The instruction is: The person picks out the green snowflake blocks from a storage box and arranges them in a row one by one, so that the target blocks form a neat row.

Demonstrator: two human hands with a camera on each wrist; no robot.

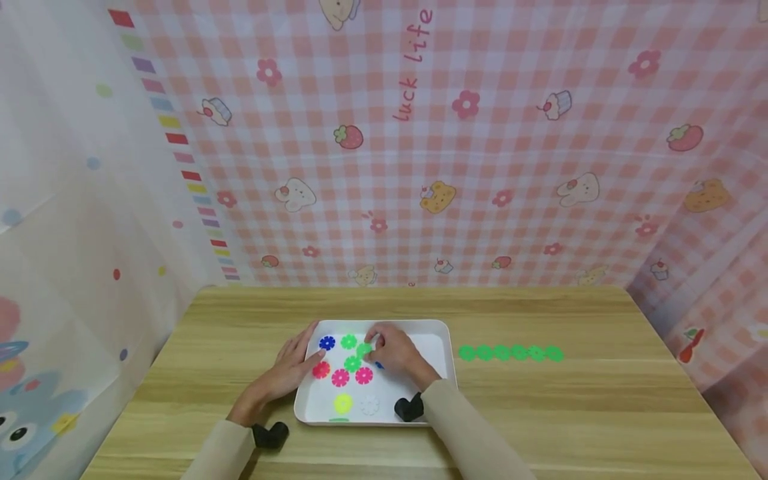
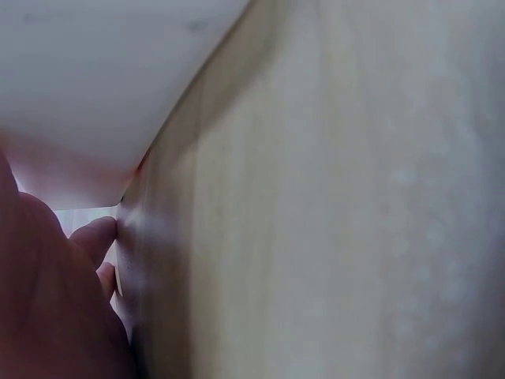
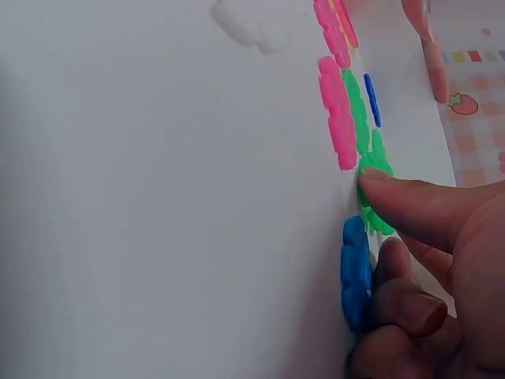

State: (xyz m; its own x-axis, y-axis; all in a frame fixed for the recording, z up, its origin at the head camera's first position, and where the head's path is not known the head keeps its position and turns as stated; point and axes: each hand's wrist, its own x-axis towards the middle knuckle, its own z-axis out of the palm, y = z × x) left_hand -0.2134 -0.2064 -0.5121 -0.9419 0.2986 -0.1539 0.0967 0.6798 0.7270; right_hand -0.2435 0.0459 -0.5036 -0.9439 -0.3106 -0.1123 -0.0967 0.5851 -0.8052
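My left hand (image 1: 287,367) holds the left side of a white tray (image 1: 437,340), fingers along the outer wall and thumb over the rim. In the left wrist view, the left fingers (image 2: 95,241) lie close to the wall and tabletop. Inside the tray, my right hand (image 1: 393,350) pinches a green snowflake disc (image 3: 377,162) between thumb and fingers; the fingertips behind it are partly hidden. Other green discs (image 1: 349,341) lie beside it. A blue disc (image 3: 356,272) lies close by the curled lower fingers. Pink discs (image 1: 340,378) lie nearer the tray's front.
A row of several green discs (image 1: 510,353) lies on the wooden table (image 1: 576,407), right of the tray. The tray also holds a dark blue disc (image 1: 327,343), a red disc (image 1: 321,369), a yellow disc (image 1: 343,403) and a clear disc (image 1: 369,405). Patterned cloth (image 1: 420,153) hangs behind.
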